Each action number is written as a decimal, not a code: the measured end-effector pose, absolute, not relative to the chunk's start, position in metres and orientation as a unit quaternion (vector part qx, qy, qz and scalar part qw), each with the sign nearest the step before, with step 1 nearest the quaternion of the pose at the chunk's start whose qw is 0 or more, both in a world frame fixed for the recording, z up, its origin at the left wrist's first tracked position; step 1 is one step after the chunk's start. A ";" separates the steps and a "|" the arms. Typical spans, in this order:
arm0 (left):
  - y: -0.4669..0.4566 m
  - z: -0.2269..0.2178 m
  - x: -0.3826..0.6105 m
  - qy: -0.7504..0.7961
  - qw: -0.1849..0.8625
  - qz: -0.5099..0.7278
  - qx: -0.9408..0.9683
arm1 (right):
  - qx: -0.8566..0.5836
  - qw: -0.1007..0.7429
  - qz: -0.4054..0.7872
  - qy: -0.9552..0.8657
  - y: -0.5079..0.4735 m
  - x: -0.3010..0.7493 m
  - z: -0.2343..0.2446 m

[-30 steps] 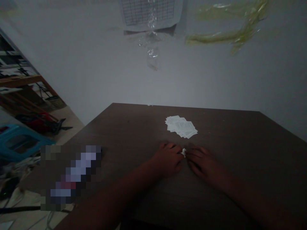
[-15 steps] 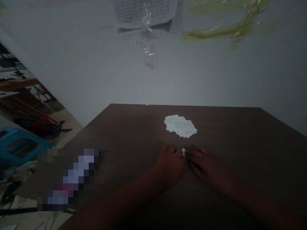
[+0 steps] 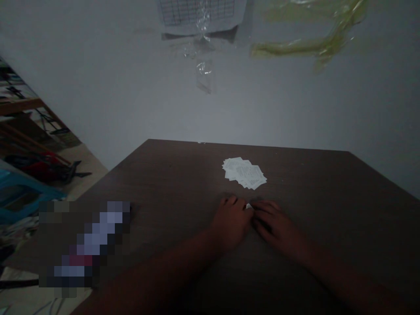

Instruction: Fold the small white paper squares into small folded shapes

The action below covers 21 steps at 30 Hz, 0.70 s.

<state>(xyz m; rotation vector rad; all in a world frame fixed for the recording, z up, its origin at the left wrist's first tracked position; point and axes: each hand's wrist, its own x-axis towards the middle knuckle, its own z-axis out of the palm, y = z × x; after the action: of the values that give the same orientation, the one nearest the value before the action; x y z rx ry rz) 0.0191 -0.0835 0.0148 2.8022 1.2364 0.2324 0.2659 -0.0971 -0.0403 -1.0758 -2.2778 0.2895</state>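
Observation:
Both my hands rest on a dark wooden table [image 3: 328,205], fingertips meeting around a small white piece of paper [image 3: 248,206]. My left hand [image 3: 231,221] has its fingers curled and pinches the paper from the left. My right hand [image 3: 274,223] presses its fingers together on the paper from the right. Most of the paper is hidden between the fingers. Just beyond my hands lies a loose pile of several white printed paper slips [image 3: 244,173].
A pixelated blurred object [image 3: 85,245] lies on the table's left part. A grey wall behind holds a taped grid sheet [image 3: 200,11] and yellowish tape [image 3: 305,43]. Left of the table are a blue stool [image 3: 19,197] and wooden shelving [image 3: 22,118].
My hands have closed in a little tighter on the small paper, so less of it shows. The view has shifted slightly.

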 end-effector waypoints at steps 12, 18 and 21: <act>-0.072 -0.006 0.023 0.410 0.206 0.191 0.868 | -0.457 0.402 0.297 -0.736 -0.089 0.266 -0.041; -0.071 -0.020 0.023 0.368 0.291 0.267 0.842 | -0.506 0.409 0.343 -0.677 -0.093 0.261 -0.032; -0.066 -0.023 0.021 0.369 0.299 0.274 0.836 | -0.523 0.420 0.365 -0.645 -0.095 0.259 -0.031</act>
<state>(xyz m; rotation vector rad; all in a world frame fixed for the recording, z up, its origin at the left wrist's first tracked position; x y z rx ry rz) 0.0210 -0.0664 -0.0234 2.2203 0.9809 0.7275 0.2585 -0.0954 -0.0313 -1.3113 -1.6170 0.9149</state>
